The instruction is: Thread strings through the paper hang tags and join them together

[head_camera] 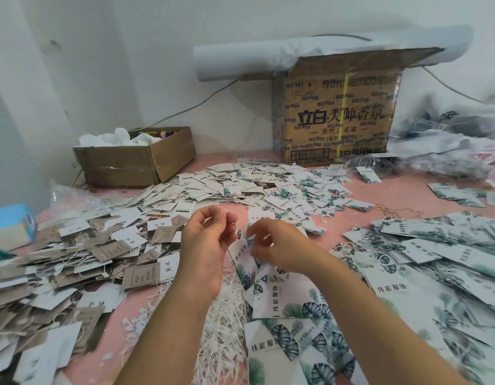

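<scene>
Both hands are hovering over the middle of the pink table (393, 190). The left hand (207, 245) is curling its fingers and pinching what looks like a thin white string (225, 210) between thumb and forefinger. The right hand (277, 245) is kinda blurry, but it's gripping a leaf-print tag (239, 255) by the top. Loose strings (224, 315) are lying in a heap toward the front edge, with leaf tags (435, 259) piling along the right edge and brown tags (74, 259) along the left.

Tall printed carton (335, 112) against wall, white paper roll (240, 62) at its top, low open box (135, 159), blue packet (11, 226)
</scene>
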`<state>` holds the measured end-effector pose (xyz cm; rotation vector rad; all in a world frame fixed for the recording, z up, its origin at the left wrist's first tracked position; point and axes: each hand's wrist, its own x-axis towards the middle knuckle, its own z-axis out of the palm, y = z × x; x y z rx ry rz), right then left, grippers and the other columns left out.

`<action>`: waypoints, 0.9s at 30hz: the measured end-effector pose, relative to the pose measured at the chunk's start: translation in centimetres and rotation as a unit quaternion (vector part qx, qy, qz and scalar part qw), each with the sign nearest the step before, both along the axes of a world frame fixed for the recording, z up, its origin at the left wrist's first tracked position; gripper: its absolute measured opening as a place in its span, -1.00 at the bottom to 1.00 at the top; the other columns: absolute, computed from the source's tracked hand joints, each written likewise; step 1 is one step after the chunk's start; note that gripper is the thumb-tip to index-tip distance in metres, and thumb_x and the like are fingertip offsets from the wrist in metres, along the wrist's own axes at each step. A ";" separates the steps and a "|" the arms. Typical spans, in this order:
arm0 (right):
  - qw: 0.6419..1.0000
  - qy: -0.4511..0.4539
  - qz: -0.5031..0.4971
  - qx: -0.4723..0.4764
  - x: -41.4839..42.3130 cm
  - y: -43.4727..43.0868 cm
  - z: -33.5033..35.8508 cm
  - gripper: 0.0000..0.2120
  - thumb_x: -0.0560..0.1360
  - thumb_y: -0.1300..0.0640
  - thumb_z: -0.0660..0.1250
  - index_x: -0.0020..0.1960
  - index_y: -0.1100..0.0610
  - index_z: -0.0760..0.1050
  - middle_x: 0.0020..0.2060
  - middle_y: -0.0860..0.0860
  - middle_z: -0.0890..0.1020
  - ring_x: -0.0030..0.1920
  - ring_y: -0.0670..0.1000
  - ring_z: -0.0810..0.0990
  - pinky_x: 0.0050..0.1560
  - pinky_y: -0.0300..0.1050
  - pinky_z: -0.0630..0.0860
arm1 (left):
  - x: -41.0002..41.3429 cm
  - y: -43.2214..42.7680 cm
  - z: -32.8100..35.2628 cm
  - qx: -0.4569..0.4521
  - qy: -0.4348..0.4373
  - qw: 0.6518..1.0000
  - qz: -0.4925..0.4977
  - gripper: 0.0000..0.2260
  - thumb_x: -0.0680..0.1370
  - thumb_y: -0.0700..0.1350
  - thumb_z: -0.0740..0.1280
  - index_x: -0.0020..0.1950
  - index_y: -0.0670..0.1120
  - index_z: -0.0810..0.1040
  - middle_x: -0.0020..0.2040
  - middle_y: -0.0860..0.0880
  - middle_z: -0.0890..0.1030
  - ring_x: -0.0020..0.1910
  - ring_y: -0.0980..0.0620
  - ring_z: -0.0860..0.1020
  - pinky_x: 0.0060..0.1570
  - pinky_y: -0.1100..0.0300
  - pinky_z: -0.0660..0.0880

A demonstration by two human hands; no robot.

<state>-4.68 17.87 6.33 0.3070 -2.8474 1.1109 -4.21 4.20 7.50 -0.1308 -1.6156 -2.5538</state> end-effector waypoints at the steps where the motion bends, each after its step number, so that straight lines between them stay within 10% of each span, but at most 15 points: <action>1: 1.000 -0.008 0.006 0.019 0.0 -0.3 -0.3 -0.74 0.48 0.16 0.34 0.17 0.09 0.47 -0.08 -0.04 0.54 -0.07 0.00 0.55 -0.08 -0.17 0.51 | 0.0 0.0 0.0 0.000 0.000 1.000 0.000 -0.83 0.57 -0.28 0.22 -0.20 -0.11 0.47 -0.41 0.04 0.59 -0.42 0.17 0.50 -0.37 0.33 0.50; 23: 0.993 0.033 0.017 0.110 -0.2 -2.4 -2.2 -0.90 0.45 0.24 0.25 -0.15 0.12 0.53 -0.23 0.05 0.56 -0.23 0.01 0.44 -0.26 -0.18 0.35 | 0.3 0.0 0.0 -0.013 -0.001 0.999 -0.040 -0.85 0.56 -0.28 0.24 -0.20 -0.13 0.50 -0.40 0.01 0.57 -0.43 0.15 0.50 -0.36 0.31 0.52; 27: 1.000 0.019 0.010 0.000 -0.2 -1.8 -1.5 -0.87 0.46 0.18 0.29 -0.26 0.09 0.41 -0.33 0.02 0.50 -0.33 0.00 0.43 -0.31 -0.14 0.37 | 0.2 -0.1 -0.1 -0.023 0.004 0.999 -0.033 -0.86 0.54 -0.27 0.27 -0.19 -0.12 0.52 -0.39 0.01 0.57 -0.41 0.16 0.50 -0.35 0.32 0.51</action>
